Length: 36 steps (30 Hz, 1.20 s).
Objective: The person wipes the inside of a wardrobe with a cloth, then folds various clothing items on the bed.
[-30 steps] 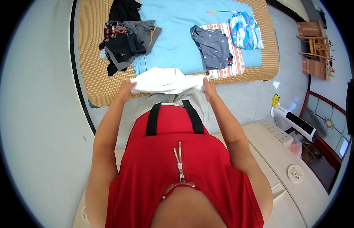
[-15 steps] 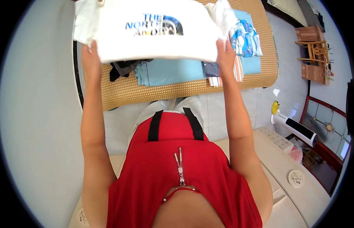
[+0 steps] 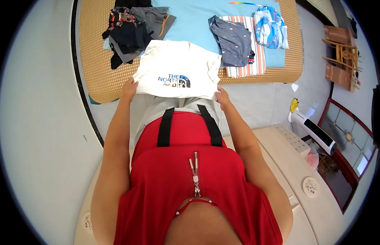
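A white T-shirt (image 3: 177, 61) with a printed logo is spread between my two hands, its far part on the bed and its near edge at the bed's front. My left hand (image 3: 130, 87) is closed on the shirt's left near corner. At the opposite corner, my right hand (image 3: 222, 96) pinches the fabric. Left of the shirt lies a heap of dark clothes (image 3: 131, 32), black and grey. On its right are grey patterned folded shorts (image 3: 232, 41), resting on a striped cloth (image 3: 259, 53).
The bed has a woven mat (image 3: 92, 53) with a light blue sheet (image 3: 190, 20) over it. A blue and white garment (image 3: 269, 26) lies at the right. Behind me stand a pale cabinet (image 3: 280, 163) and a white tower fan (image 3: 314, 132); a wall (image 3: 39, 102) is on the left.
Both hands have come down and nearer to me with the T-shirt, from raised above the bed to its front edge. The clothes behind it now show.
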Tool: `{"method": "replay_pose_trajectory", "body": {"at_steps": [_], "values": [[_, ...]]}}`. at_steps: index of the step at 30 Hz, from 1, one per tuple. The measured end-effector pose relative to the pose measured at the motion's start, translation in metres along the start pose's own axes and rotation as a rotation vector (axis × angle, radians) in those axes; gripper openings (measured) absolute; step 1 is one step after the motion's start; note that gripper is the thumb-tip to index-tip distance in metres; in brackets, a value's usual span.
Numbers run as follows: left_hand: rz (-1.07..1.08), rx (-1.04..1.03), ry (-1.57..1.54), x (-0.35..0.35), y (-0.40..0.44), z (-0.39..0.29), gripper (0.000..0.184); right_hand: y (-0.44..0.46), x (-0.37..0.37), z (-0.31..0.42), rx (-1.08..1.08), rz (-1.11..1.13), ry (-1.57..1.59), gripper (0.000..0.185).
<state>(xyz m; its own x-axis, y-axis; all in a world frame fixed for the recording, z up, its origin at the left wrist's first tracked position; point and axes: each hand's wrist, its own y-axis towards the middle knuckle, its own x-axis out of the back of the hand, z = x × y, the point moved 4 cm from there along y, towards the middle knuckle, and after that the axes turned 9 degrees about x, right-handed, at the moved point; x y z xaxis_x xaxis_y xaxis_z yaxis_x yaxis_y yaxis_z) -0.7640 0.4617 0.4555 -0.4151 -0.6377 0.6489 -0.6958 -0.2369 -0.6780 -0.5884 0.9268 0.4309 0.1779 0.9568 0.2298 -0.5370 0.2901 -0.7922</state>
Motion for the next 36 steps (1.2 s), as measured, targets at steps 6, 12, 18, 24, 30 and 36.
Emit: {"method": "replay_pose_trajectory", "body": {"at_steps": [6,12,18,24,30,36], "values": [[0.034,0.015,-0.058,0.001,-0.008,0.014,0.024,-0.017,0.002,0.005,-0.098,-0.025,0.037,0.053],[0.254,0.232,-0.085,-0.014,-0.015,0.013,0.038,-0.008,-0.005,0.005,-0.197,-0.033,-0.028,0.051],[0.282,0.228,-0.236,-0.016,-0.024,0.002,0.04,-0.01,-0.004,0.025,-0.113,0.027,0.021,0.045],[0.108,-0.01,-0.654,-0.002,-0.037,-0.014,0.027,-0.012,0.031,0.047,0.532,-0.24,-0.25,0.044],[0.165,0.167,-0.342,-0.02,-0.032,0.026,0.025,-0.015,0.026,-0.016,-0.151,-0.028,0.159,0.045],[0.218,0.439,-0.616,-0.02,-0.047,0.008,0.024,-0.02,0.004,-0.004,-0.253,-0.095,0.511,0.037]]}}
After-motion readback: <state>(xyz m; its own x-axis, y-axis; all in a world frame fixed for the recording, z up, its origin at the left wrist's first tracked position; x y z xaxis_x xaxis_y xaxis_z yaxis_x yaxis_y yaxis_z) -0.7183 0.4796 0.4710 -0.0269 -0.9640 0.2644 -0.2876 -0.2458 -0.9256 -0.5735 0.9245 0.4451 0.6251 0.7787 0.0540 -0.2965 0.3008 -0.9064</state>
